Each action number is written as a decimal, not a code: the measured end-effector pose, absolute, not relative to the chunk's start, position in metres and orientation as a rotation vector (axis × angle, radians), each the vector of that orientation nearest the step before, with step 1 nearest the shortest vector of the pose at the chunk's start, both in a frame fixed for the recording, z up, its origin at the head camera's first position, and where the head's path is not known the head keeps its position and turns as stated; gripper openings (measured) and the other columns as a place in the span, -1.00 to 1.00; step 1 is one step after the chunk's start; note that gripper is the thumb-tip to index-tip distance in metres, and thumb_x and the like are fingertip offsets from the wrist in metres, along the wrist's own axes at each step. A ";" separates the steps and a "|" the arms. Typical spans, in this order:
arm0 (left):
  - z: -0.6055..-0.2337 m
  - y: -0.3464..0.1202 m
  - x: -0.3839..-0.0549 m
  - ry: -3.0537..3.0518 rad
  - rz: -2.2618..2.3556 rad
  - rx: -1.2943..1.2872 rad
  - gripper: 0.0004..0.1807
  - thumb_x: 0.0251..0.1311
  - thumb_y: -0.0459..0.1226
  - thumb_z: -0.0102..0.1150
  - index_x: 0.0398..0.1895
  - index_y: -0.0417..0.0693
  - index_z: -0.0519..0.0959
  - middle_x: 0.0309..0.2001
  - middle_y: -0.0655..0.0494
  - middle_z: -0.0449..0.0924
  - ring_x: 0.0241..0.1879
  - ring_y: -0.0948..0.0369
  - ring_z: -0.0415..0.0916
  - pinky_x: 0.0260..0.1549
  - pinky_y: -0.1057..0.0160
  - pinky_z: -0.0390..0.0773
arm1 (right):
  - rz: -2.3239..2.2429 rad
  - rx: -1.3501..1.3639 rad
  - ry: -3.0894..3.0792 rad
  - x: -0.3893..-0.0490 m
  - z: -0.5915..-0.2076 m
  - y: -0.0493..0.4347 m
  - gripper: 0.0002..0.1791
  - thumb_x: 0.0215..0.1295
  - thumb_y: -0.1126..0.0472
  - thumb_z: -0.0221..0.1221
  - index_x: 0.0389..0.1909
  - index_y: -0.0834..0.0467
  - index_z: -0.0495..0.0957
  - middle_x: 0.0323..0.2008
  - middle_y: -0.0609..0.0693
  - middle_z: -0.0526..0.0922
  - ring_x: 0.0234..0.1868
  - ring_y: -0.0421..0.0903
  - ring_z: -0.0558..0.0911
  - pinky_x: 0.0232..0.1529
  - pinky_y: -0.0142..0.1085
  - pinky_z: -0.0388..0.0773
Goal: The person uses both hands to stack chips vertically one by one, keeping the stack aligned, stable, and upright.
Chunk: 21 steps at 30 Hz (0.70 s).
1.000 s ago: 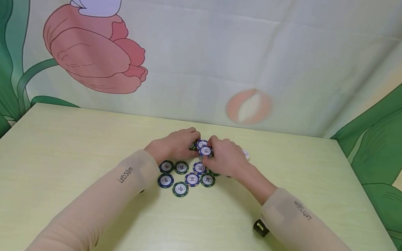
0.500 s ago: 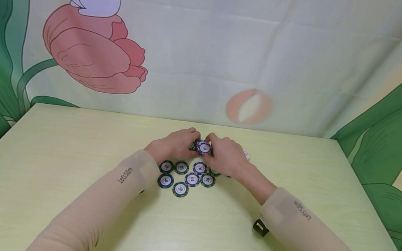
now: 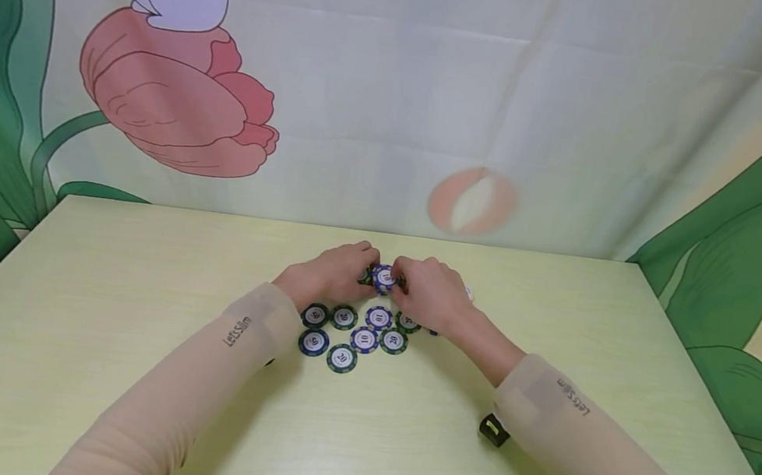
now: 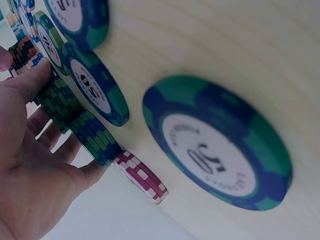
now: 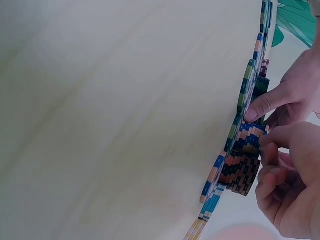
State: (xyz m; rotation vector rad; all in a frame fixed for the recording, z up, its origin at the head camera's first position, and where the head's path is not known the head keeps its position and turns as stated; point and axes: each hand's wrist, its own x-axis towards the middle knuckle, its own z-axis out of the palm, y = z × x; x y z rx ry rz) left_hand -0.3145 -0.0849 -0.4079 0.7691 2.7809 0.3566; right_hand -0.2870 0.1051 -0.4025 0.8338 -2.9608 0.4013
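A stack of blue poker chips (image 3: 384,279) stands between both hands in the head view. My left hand (image 3: 342,268) bends round the far row of stacks. Its thumb lies before a dark green stack (image 4: 60,102) in the left wrist view, other fingers behind. My right hand (image 3: 433,290) has curled fingers at the blue stack's right edge. In the right wrist view, its fingertips touch the blue-and-orange stack (image 5: 251,137), beside a black-and-brown stack (image 5: 240,172). Green-and-blue (image 4: 95,137) and maroon (image 4: 141,177) stacks stand left of the dark green one.
Loose chips lie flat before the stacks, such as a green 20 chip (image 3: 342,358) and a blue 10 chip (image 3: 365,339). A white chip (image 3: 469,294) shows past the right hand. The pale table (image 3: 137,272) meets a printed curtain (image 3: 367,110) behind.
The upper blue chips at my right fingers have moved left and back, into line with the blue stack. My right hand has shifted slightly. My left hand has stayed put.
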 end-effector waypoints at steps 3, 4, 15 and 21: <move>-0.408 -0.085 -0.315 2.779 0.360 0.765 -0.54 0.43 -0.10 0.25 0.22 -0.17 0.46 0.15 -0.06 0.45 0.06 0.05 0.44 0.20 0.07 0.47 | 0.375 0.849 -2.931 -0.288 -0.404 0.105 -0.80 0.41 0.20 0.27 -0.04 0.20 0.64 -0.39 -0.02 0.68 -0.52 -0.14 0.54 -0.54 -0.30 0.49; -0.408 -0.085 -0.314 2.779 0.361 0.765 -0.55 0.43 -0.11 0.25 0.22 -0.18 0.46 0.16 -0.06 0.45 0.06 0.05 0.44 0.19 0.07 0.47 | 0.365 0.853 -2.924 -0.288 -0.405 0.105 -0.80 0.42 0.20 0.26 -0.04 0.20 0.64 -0.40 -0.02 0.67 -0.52 -0.14 0.54 -0.55 -0.30 0.49; -0.409 -0.086 -0.316 2.780 0.368 0.771 -0.55 0.43 -0.12 0.23 0.22 -0.18 0.46 0.15 -0.06 0.45 0.07 0.05 0.44 0.19 0.07 0.47 | 0.347 0.843 -2.918 -0.287 -0.406 0.102 -0.77 0.42 0.16 0.29 0.02 0.13 0.67 -0.35 -0.02 0.72 -0.53 -0.15 0.56 -0.57 -0.31 0.50; -0.410 -0.085 -0.316 2.781 0.373 0.777 -0.57 0.43 -0.12 0.24 0.20 -0.18 0.46 0.13 -0.05 0.45 0.04 0.05 0.44 0.17 0.07 0.48 | 0.337 0.822 -2.910 -0.287 -0.406 0.101 -0.79 0.44 0.15 0.29 -0.01 0.12 0.69 -0.29 0.00 0.75 -0.49 -0.14 0.58 -0.54 -0.28 0.53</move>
